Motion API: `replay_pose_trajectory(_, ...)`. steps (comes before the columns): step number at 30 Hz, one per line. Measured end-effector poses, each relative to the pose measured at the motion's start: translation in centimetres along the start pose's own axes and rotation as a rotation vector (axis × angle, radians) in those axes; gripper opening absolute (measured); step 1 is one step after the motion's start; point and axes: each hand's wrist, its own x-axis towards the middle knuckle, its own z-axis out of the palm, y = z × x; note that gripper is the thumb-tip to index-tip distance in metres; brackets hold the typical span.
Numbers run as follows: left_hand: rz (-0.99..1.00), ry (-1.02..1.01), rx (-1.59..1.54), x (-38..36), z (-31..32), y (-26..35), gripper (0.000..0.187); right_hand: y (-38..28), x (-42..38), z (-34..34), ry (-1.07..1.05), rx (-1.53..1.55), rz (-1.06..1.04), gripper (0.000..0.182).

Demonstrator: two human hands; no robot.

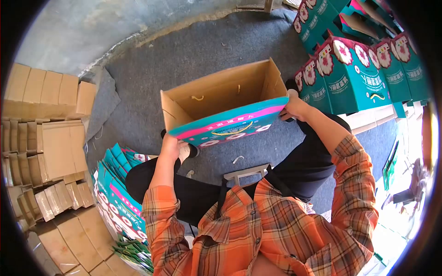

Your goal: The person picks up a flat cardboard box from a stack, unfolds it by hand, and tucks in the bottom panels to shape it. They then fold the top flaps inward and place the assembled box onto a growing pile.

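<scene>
An open cardboard box (235,122), teal with a pink band outside and plain brown inside, is held up in front of me with its opening facing up. A yellow rope handle hangs on its near side, and rope ends show on the inner far wall. My left hand (171,146) grips the box's near left corner. At the near right corner, my right hand (294,106) has its fingers wrapped round the edge. Some fingertips of both hands are hidden by the box.
Finished-looking teal boxes (354,76) stand in rows at the upper right. Flat teal sheets (120,193) lean by my left leg. Brown cartons (64,149) are stacked at the far left. A metal stool frame (247,174) is between my legs, on grey floor cloth (184,60).
</scene>
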Motion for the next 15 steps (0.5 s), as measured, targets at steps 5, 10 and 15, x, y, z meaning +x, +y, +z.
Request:
replay_pose_trajectory(5,0.069,-0.014,0.191,3.2,-1.7,-2.0,0.035,0.3,0.1,0.7,0.021,-0.215,-0.018,0.037)
replay_pose_trajectory(10,0.288,0.069,0.190,1.6,-0.6,0.2,0.038,0.3,1.4,0.1,0.115,-0.506,-0.174,0.030)
replay_pose_trajectory(15,0.437,0.087,0.267,-2.1,2.3,2.7,0.048,-1.2,1.1,0.6,0.380,-0.231,-0.457,0.025)
